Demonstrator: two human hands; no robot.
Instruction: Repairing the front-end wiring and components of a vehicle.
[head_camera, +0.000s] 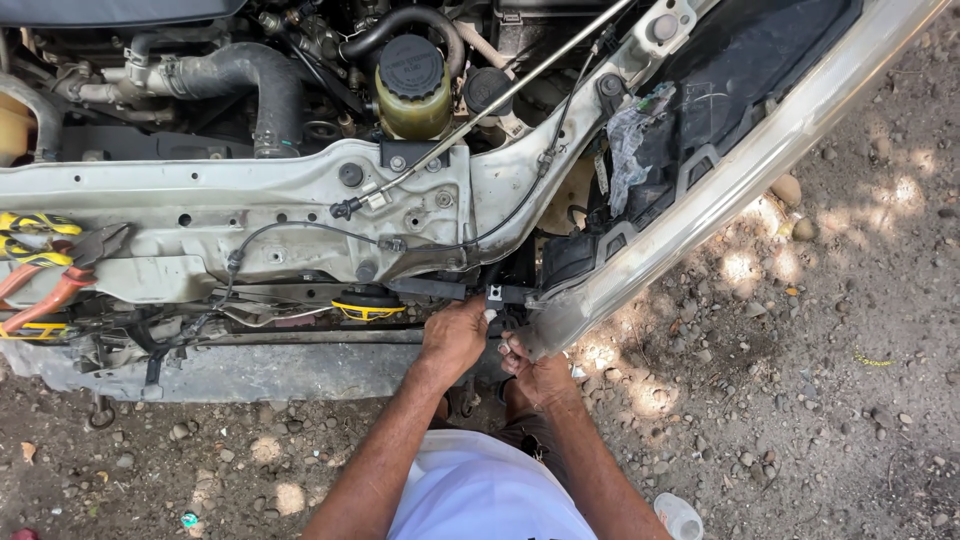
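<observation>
Left hand (455, 338) curled up against the small black plastic bracket (495, 295) under the pale grey metal front panel (250, 200), fingers closed there; right hand (535, 375) just beside it, fist clamped near the silver bumper edge (560, 315), its grasp hidden from view

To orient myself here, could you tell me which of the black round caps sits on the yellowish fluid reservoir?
The large ribbed black cap at top centre; it tops the yellowish reservoir. The smaller cap to its right stands apart.

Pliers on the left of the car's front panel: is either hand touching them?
No: the pliers lie alone, both hands work near the bumper corner.
</observation>
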